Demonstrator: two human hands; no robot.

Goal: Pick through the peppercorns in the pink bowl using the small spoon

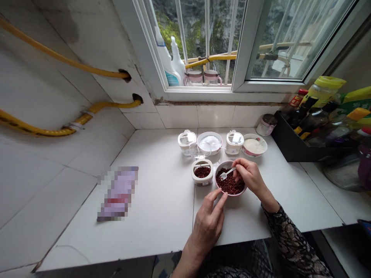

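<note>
Dark red dried peppercorn-like pieces fill a pink-rimmed white bowl (245, 189). Over it, my right hand (248, 175) pinches a small white spoon (227, 173), its scoop end down at the contents. Thumb and fingertips of my left hand (211, 216) grip the bowl's near-left rim. Just left of the bowl stands a white-rimmed seasoning jar (202, 180), its clear lid (200, 150) flipped up, with the same dark red pieces inside. What my right hand's lower fingers do is partly hidden.
Behind are two lidded seasoning jars (187, 143) (234, 143), a bowl of white granules (210, 143) and a bowl of cream-coloured powder (255, 145). A black bottle box (285, 144) stands at right. A blurred purple packet (120, 195) lies left on the white counter (156, 216).
</note>
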